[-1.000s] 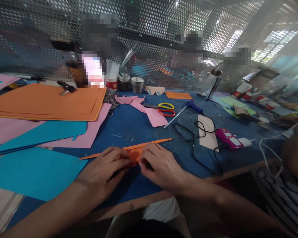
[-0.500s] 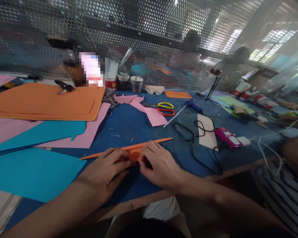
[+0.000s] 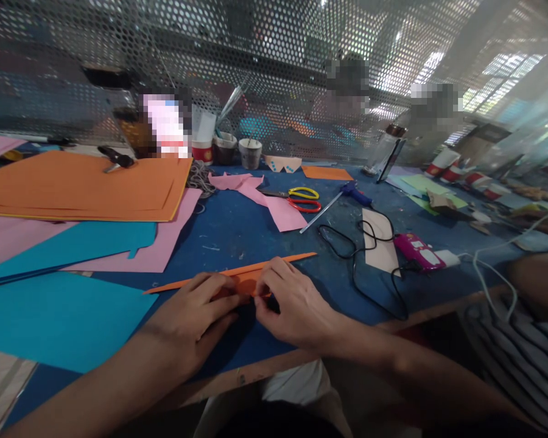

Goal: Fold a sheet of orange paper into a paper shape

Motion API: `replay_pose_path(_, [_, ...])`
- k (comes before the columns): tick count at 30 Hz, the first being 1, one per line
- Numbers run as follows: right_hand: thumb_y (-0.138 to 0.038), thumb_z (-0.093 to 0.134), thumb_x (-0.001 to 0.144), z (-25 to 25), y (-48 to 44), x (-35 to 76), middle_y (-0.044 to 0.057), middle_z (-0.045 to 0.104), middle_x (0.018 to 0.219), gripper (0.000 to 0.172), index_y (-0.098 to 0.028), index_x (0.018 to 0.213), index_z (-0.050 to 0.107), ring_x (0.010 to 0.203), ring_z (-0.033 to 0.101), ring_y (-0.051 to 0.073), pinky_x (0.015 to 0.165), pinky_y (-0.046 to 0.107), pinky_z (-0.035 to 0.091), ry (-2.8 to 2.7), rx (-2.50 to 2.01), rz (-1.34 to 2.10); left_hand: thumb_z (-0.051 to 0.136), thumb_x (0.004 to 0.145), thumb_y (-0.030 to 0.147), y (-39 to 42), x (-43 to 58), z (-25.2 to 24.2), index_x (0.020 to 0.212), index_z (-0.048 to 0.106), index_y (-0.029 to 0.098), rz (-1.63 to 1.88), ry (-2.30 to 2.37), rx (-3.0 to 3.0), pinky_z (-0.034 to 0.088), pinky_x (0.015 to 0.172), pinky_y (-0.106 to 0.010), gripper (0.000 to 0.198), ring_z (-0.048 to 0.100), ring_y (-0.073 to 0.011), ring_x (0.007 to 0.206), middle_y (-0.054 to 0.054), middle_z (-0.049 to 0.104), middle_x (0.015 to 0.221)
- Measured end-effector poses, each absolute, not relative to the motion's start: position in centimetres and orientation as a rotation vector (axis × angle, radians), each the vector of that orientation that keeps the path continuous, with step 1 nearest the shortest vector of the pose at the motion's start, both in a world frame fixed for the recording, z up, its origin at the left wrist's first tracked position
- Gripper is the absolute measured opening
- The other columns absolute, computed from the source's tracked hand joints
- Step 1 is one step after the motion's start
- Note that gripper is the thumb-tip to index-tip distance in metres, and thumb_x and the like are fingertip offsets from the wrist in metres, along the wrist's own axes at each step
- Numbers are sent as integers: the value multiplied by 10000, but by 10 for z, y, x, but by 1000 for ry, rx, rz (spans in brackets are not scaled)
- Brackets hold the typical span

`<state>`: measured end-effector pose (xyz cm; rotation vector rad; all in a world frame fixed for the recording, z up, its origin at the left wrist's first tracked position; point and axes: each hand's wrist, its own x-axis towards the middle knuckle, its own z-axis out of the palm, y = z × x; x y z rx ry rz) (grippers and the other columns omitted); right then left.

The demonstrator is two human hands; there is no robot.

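Note:
A folded piece of orange paper (image 3: 246, 282) lies on the blue tabletop, its long thin edge reaching out past both hands. My left hand (image 3: 210, 304) rests over its left part, fingers bent and holding the paper down. At the near edge my right hand (image 3: 287, 301) pinches the same paper between thumb and forefinger. The fingertips of both hands almost meet. Part of the paper is hidden under my fingers. Sheets of blue paper (image 3: 68, 322) lie just left of my left hand.
Scissors (image 3: 304, 199) lie beyond the hands beside pink paper scraps (image 3: 285, 214). A blue glue gun (image 3: 357, 193) trails a black cord to a magenta box (image 3: 419, 252). Stacked orange sheets (image 3: 82, 185) are at left. Cups (image 3: 250, 153) stand along the mesh panel. Another person's arm is at right.
The right fingers shift slightly along the near edge of the orange paper. The left hand stays in place, and the view moves a little.

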<state>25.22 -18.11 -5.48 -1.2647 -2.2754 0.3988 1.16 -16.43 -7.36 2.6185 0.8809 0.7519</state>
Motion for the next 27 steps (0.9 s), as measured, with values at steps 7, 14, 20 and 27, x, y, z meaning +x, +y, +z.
replay_pose_path(7, [-171, 553, 973, -54, -179, 252, 54, 627, 965, 89, -202, 893, 578, 883, 590, 191, 809, 349, 518, -2258, -1254, 402, 510, 1048, 205, -167, 12, -70, 1268, 723, 289, 718, 937, 2610, 571, 924, -405, 318, 627, -246, 1117, -77, 678, 1228])
replay_pose_path(14, [-177, 529, 1015, -54, -180, 254, 50, 631, 958, 139, -204, 895, 593, 886, 598, 189, 811, 346, 522, -2265, -1247, 383, 494, 1057, 192, -167, 9, -75, 1283, 708, 272, 725, 924, 2586, 576, 953, -431, 322, 620, -247, 1146, -88, 671, 1235])
replay_pose_path(20, [-165, 568, 986, -56, -179, 254, 49, 627, 968, 105, -201, 892, 595, 913, 612, 191, 819, 343, 524, -2232, -1268, 407, 530, 1047, 198, -166, 9, -75, 1287, 696, 263, 744, 903, 2625, 575, 986, -423, 299, 621, -248, 1198, -78, 679, 1278])
replay_pose_path(27, [-156, 577, 964, -56, -178, 254, 39, 612, 987, 77, -208, 907, 572, 894, 595, 176, 792, 329, 516, -2204, -1300, 460, 517, 1050, 193, -166, 10, -73, 1269, 707, 259, 767, 892, 2630, 575, 959, -401, 298, 632, -237, 1156, -79, 683, 1253])
